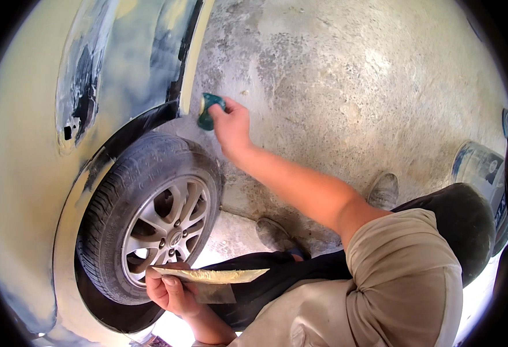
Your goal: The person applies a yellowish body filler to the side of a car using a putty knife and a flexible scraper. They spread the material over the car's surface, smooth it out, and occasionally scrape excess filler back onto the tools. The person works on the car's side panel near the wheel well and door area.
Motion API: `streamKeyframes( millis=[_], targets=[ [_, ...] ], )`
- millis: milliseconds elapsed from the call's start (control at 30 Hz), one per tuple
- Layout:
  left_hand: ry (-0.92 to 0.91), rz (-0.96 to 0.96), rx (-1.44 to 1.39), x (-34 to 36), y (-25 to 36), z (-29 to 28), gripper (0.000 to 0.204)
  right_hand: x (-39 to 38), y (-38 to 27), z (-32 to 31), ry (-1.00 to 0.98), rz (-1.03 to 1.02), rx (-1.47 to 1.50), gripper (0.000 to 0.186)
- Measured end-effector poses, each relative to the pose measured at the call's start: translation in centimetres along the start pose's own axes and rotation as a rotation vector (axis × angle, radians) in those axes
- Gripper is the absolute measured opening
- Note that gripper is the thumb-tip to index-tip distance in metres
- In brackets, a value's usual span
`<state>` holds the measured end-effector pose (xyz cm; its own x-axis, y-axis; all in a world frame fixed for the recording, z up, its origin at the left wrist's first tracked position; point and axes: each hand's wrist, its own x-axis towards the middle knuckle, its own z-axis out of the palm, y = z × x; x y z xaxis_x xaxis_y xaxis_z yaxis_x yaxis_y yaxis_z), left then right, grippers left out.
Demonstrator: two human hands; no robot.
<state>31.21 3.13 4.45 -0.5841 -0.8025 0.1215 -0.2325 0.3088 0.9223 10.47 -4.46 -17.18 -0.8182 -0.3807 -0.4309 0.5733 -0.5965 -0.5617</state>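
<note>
the car body (20, 173) ran down my left, wheel (175, 237) sitting in its arch (131, 132); out ahead, my right hand (232, 125) held the spreader (210, 111) just right of the panel's edge (194, 63); nearer me, my left hand (170, 292) had the board (219, 277) before the wheel; shoes (384, 191) stood between wheel and container (473, 163).

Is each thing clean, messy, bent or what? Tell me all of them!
Green pad: curved
Right hand: gripping green pad
Flat plate: smeared with pale paste
Left hand: closed on plate
Car body: patchy
Wheel: mounted on car
Shoes: dusty
Floor: stained
Pale container: partly hidden
</note>
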Motion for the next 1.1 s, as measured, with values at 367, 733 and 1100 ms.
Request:
streamKeyframes(
  millis=[367, 733, 1100],
  targets=[
    [-0.029, 0.034, 0.071, -0.3, -0.7, -0.4, 0.028, 3.6, 2.3, -0.6, -0.070, 0.400, 0.179, 0.013],
    [-0.066, 0.078, 0.073, -0.9, -1.4, -2.0, 0.023, 1.6, 0.1, 1.2, -0.048, 0.292, 0.062, 0.015],
    [0.061, 0.023, 0.049, -0.6, -1.0, -0.8, 0.033, -3.3, -1.6, 2.1, -0.227, -0.088, -0.249, 0.021]
  ],
)
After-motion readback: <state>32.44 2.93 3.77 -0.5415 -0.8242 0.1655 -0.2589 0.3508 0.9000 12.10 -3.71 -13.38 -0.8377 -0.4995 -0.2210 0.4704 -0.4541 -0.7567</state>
